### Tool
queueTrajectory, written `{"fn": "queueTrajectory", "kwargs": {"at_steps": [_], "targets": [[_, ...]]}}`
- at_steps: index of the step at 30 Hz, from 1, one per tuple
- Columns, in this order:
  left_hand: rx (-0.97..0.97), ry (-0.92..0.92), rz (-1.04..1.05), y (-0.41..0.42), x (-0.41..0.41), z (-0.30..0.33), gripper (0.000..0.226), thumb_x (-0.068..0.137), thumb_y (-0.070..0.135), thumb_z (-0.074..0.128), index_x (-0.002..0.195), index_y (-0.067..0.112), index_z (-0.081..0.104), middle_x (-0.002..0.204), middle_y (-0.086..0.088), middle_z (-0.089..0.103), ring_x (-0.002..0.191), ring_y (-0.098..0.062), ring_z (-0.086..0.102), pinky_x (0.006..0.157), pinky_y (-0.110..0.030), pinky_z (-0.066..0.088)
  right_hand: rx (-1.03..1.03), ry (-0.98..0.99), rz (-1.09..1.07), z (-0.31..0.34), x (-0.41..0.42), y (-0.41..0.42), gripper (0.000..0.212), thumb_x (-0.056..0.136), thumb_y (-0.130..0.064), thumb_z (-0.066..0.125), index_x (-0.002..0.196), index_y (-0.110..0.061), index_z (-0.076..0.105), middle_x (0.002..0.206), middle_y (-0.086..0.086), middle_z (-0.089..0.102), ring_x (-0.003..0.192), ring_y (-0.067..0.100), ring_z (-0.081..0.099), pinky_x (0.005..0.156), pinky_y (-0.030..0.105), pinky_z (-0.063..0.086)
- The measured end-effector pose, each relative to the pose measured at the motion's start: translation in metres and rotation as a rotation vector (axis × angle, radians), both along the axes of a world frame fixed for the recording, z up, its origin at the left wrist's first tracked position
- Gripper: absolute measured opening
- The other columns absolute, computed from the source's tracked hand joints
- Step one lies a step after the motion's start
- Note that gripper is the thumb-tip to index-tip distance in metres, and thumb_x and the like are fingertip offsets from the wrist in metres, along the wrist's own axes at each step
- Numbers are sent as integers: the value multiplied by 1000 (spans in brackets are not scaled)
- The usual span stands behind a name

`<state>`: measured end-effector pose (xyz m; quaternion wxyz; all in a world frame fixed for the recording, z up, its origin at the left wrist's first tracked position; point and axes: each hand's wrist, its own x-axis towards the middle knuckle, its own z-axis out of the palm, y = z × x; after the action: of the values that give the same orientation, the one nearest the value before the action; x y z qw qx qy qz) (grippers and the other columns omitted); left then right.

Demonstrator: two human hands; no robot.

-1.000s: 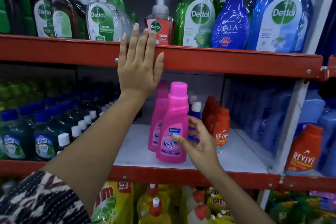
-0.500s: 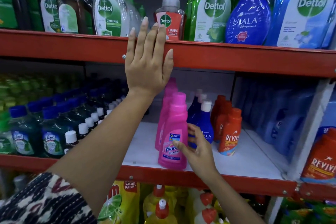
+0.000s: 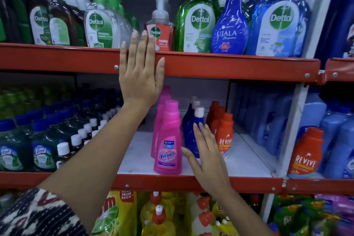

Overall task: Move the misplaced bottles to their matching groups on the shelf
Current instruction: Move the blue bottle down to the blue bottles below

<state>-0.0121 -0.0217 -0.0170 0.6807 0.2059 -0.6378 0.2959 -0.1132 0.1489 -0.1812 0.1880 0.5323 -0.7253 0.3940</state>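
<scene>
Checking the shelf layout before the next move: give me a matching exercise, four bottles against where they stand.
1 Ujala bottle
2 Vanish bottle
3 foaming pump
4 Revive bottle

a next bay, far right
b middle shelf, left of the right hand
c top shelf, between two Dettol bottles
d top shelf, just behind the left hand

Pairs: 1-c, 2-b, 3-d, 4-a

A: The right hand (image 3: 207, 161) covers the lower label of the blue bottle (image 3: 193, 136) behind it; only a letter or so shows.

B: And the left hand (image 3: 140, 74) hides the bottom corner of the red foaming pump (image 3: 160, 32).

A: The dark bottles (image 3: 38, 151) at the left are blurred, labels unreadable.

B: The yellow bottles (image 3: 159, 222) below are cut off by the bottom edge.
</scene>
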Motion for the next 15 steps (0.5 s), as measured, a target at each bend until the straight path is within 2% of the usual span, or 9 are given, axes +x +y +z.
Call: {"fn": "queueTrajectory", "kwargs": {"at_steps": [3, 7, 10, 15], "targets": [[36, -24, -20, 11, -6, -3, 58, 107, 40, 21, 146, 2, 39, 152, -15, 39, 144, -32, 29, 119, -48, 13, -101, 210, -114, 19, -8, 14, 68, 97, -55, 31, 153, -19, 19, 162, 1, 16, 151, 15, 9, 123, 32, 8], [24, -94, -61, 29, -20, -6, 57, 107, 40, 24, 150, 4, 34, 156, -15, 32, 146, -30, 25, 120, -52, 13, -254, 409, -214, 62, -16, 33, 64, 97, -43, 46, 150, -11, 28, 159, 11, 28, 150, 24, 19, 122, 39, 15], [24, -112, -67, 40, -30, -6, 56, 106, 40, 27, 151, 5, 32, 157, -14, 30, 147, -29, 23, 120, -52, 13, -358, 477, -238, 104, -21, 44, 62, 98, -41, 46, 148, -8, 31, 157, 13, 32, 149, 26, 22, 121, 41, 20], [29, -108, -65, 50, -43, -7, 57, 106, 40, 26, 150, 6, 33, 157, -14, 31, 147, -28, 22, 120, -50, 11, -483, 488, -250, 170, -27, 53, 55, 97, -36, 49, 143, -6, 41, 147, 17, 44, 137, 30, 41, 112, 37, 35]]}}
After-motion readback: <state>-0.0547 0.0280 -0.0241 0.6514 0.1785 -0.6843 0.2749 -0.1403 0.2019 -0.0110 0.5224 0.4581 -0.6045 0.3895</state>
